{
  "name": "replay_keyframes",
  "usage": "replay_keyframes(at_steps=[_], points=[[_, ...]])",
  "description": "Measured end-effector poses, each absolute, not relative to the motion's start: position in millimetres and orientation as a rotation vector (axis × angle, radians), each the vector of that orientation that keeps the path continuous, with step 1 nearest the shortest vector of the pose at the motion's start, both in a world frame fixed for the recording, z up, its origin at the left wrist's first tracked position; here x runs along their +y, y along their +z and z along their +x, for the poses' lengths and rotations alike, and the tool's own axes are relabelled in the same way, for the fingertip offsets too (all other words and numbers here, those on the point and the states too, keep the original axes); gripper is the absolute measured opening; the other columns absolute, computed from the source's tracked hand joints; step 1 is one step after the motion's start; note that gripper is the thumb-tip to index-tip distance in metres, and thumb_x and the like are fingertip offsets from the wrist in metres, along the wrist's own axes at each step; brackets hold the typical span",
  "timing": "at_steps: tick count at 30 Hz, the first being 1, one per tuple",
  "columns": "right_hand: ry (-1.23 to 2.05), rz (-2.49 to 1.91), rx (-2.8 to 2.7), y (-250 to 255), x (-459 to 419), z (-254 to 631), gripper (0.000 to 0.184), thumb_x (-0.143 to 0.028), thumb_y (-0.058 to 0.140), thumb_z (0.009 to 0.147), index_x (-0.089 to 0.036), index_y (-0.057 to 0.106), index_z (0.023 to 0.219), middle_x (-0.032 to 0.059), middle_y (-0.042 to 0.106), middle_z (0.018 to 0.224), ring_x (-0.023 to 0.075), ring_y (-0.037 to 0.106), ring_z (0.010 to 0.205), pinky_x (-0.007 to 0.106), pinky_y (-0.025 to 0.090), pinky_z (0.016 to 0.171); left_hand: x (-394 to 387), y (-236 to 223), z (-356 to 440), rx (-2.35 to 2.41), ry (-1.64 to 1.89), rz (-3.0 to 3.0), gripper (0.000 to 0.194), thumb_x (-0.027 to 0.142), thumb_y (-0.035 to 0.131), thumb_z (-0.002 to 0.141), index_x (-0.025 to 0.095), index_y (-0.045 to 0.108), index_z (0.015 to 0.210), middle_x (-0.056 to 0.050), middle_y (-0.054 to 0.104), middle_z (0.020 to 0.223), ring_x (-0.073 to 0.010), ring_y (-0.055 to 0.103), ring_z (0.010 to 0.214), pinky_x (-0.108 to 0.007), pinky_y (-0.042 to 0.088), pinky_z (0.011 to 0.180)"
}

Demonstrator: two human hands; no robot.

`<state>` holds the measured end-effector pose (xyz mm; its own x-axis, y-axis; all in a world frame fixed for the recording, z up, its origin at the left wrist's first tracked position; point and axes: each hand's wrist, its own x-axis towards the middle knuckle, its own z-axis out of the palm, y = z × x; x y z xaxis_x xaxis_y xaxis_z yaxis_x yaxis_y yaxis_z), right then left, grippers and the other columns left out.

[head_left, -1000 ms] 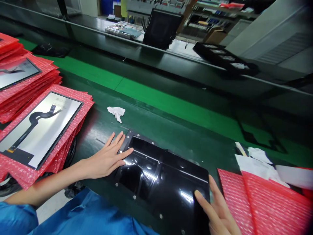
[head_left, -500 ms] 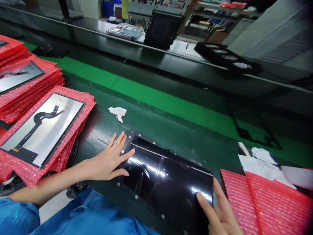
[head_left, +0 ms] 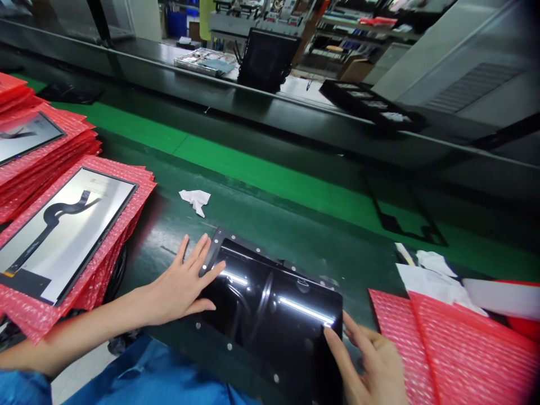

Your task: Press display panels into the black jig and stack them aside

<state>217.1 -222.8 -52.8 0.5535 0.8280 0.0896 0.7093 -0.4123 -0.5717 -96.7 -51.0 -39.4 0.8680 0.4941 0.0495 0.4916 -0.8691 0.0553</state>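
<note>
A glossy black screen panel (head_left: 291,326) lies in front of me on a dark frame with white dots (head_left: 218,239), bright light streaks and bubble-like creases showing on its surface. My left hand (head_left: 185,284) is spread flat over the left edge of the panel and frame, fingers apart, holding nothing. At the panel's right edge my right hand (head_left: 365,357) pinches it, thumb on top and the other fingers at the side and partly hidden. That right edge looks slightly raised. Whether a clear film covers the panel I cannot tell.
Left, red bubble-wrap sleeves (head_left: 145,177) are piled under a display with a ribbon cable (head_left: 97,208). A white scrap (head_left: 196,199) lies behind my left hand. More red bubble wrap (head_left: 468,343) and white paper (head_left: 434,289) sit right. A raised ledge (head_left: 295,109) runs across the back.
The view has shifted a little, so most things sit slightly further left. The light streaks on the black panel have changed shape. Both hands keep their places on it.
</note>
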Motion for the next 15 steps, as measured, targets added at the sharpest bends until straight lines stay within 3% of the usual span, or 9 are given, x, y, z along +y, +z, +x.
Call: replay_keyframes(at_steps=[5,10,15], points=[[0.365,-2.142,-1.353,-56,-222,237,0.055,-0.06,0.049,0.092,-0.017,0.064,0.122,0.0097,0.057,0.099,0.028,0.057,0.094,0.046,0.046,0.086,-52,-43,-99,0.782,0.11,3.051,0.081,0.058,0.06,0.087,0.019,0.032,0.152,-0.031,0.018,0.158,-0.044,0.01,0.149,-0.072,0.018,0.112],[0.424,-2.092,-1.41,-47,-217,249,0.04,-0.04,0.045,0.098,-0.022,0.059,0.13,0.0094,0.057,0.105,0.0251,0.057,0.101,0.044,0.048,0.089,-45,-49,-91,0.85,0.244,3.028,0.073,0.058,0.057,0.09,0.02,0.038,0.15,-0.025,0.026,0.158,-0.0414,0.015,0.15,-0.076,0.005,0.112],[0.211,-2.053,-1.656,-44,-204,254,0.046,-0.016,0.039,0.094,-0.022,0.056,0.136,0.0107,0.055,0.106,0.0252,0.056,0.101,0.044,0.051,0.086,-31,-53,-67,0.96,0.436,2.973,0.075,0.06,0.042,0.094,0.01,0.037,0.15,-0.027,0.027,0.156,-0.0431,0.018,0.148,-0.078,0.0,0.111]])
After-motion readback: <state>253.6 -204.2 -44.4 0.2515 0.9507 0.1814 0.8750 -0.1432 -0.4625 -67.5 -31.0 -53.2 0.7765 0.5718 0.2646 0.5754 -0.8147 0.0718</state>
